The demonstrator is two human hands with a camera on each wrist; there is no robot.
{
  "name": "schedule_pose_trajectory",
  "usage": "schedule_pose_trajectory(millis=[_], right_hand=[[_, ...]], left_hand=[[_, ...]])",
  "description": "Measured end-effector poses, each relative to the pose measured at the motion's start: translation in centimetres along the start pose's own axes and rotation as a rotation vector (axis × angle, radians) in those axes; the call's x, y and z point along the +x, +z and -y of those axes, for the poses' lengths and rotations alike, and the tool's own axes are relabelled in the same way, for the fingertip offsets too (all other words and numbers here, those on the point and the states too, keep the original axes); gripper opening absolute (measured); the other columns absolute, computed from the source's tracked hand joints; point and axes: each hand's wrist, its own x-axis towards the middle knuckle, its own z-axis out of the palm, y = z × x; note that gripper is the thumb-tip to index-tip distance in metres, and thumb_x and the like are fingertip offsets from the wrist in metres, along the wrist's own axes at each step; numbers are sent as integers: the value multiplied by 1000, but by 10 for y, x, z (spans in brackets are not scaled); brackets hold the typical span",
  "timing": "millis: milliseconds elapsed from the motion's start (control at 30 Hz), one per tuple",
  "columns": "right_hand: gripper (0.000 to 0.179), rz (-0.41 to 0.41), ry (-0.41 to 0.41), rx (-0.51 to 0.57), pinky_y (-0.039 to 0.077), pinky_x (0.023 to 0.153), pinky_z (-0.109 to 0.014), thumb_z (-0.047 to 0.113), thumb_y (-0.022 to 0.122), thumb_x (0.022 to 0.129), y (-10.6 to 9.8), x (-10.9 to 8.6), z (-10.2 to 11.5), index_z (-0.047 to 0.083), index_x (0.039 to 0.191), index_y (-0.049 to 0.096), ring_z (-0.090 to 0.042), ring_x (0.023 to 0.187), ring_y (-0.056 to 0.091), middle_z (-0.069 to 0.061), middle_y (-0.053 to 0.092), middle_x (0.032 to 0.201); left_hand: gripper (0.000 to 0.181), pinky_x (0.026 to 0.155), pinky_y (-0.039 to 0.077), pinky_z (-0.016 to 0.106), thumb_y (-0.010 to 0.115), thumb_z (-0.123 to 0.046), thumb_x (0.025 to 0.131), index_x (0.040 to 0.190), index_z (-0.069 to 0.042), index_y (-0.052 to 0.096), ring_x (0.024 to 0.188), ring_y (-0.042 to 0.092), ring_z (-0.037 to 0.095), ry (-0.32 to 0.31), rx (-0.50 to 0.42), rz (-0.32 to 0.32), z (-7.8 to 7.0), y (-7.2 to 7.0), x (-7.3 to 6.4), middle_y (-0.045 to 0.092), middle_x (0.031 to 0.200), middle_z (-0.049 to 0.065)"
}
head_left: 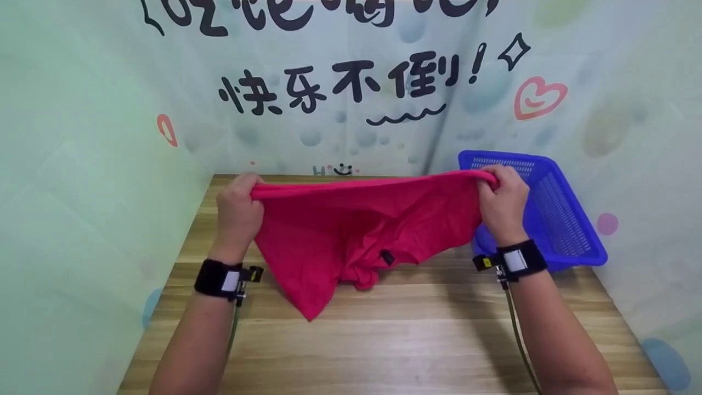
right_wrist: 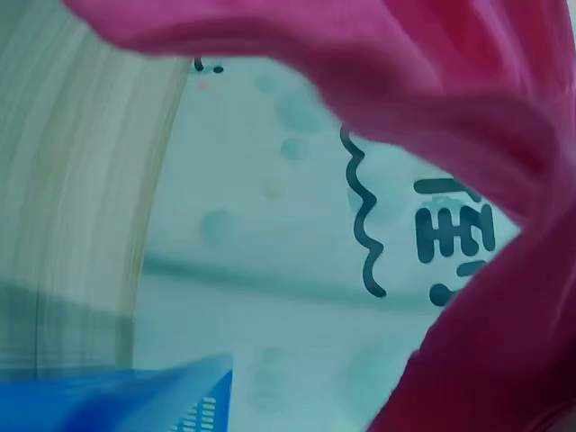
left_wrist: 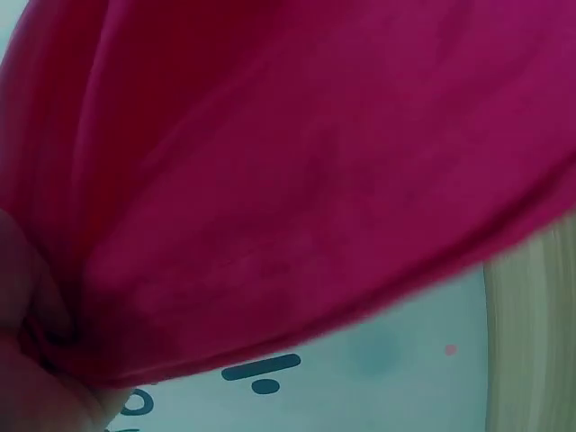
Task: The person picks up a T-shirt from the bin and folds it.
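Note:
A bright red piece of clothing [head_left: 307,230] is stretched between both hands above the table. Its kind cannot be told, as the lower part hangs bunched, with a small black patch [head_left: 387,257] near the folds. The left hand [head_left: 239,211] grips the upper left corner. At the upper right end, the right hand [head_left: 503,206] grips the same edge, in front of the basket. The left wrist view shows the pinched fabric [left_wrist: 315,216] spreading from the left hand [left_wrist: 40,360]. In the right wrist view, draped cloth [right_wrist: 432,99] fills the top and right; no fingers can be made out there.
A blue plastic basket [head_left: 581,219] with perforated walls stands at the table's back right, partly behind the right hand. The wood-grain table [head_left: 378,345] runs under the forearms. Printed cloth walls [head_left: 351,126] enclose it at the back and sides. Straps with small cameras circle both wrists.

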Motion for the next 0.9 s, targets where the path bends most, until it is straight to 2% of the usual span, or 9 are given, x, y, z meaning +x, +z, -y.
schedule_pose_trajectory(millis=[100,167,233,333,400,533,633,767,900], right_hand=[[18,73,59,-29,33,63,-26,17,70,97,-4,2,-1,5,84,70,-21,72,51,-7,56,74],[26,190,138,25,32,58,-25,25,74,96,-8,5,-1,9,78,64,-16,68,48,2,49,69],[27,355,223,153,38,55,-23,30,77,95,-13,7,-3,12,80,63,-11,66,51,7,49,69],[14,579,312,362,52,57,-22,18,81,92,-19,9,-6,11,96,71,-5,68,60,13,62,77],[13,638,310,452,56,57,-25,3,78,91,-20,8,-8,4,103,72,-7,68,64,10,67,81],[13,553,268,527,52,55,-23,-13,63,91,-12,5,-7,0,93,65,-7,65,59,8,61,77],[20,426,275,568,49,58,-21,-13,58,95,-1,3,-3,6,88,62,-7,70,56,7,57,79],[26,279,323,598,47,67,-19,-12,59,94,11,2,-1,12,90,68,-8,82,55,6,60,85],[29,253,429,605,49,65,-17,-6,63,96,13,-3,-3,20,94,75,-6,81,60,10,68,88]], left_hand=[[30,62,48,41,43,15,76,85,1,67,68,61,33,-38,-22,28,7,-2,-3,68,78,18],[21,57,39,35,46,8,80,83,0,65,62,52,27,-65,-40,51,11,-3,-5,60,69,13],[10,55,31,32,52,2,83,83,-1,63,60,43,23,-79,-57,72,15,-3,-6,50,65,9],[10,57,31,31,60,-8,95,87,-2,62,61,43,21,-72,-65,92,20,-3,-8,47,66,8],[14,59,37,33,60,-10,101,92,-2,64,63,50,23,-54,-57,90,22,-3,-9,58,70,12],[19,67,53,42,54,-6,106,109,-1,72,73,68,31,-14,-43,56,24,-2,-10,77,95,19],[26,80,59,51,52,0,105,119,1,74,89,74,39,10,-48,35,23,0,-9,77,108,23],[28,90,57,55,52,5,102,120,5,73,101,70,43,3,-43,28,20,3,-10,72,106,26],[27,90,57,54,50,5,101,114,5,73,100,69,42,-39,-26,85,18,6,-15,71,104,25]])
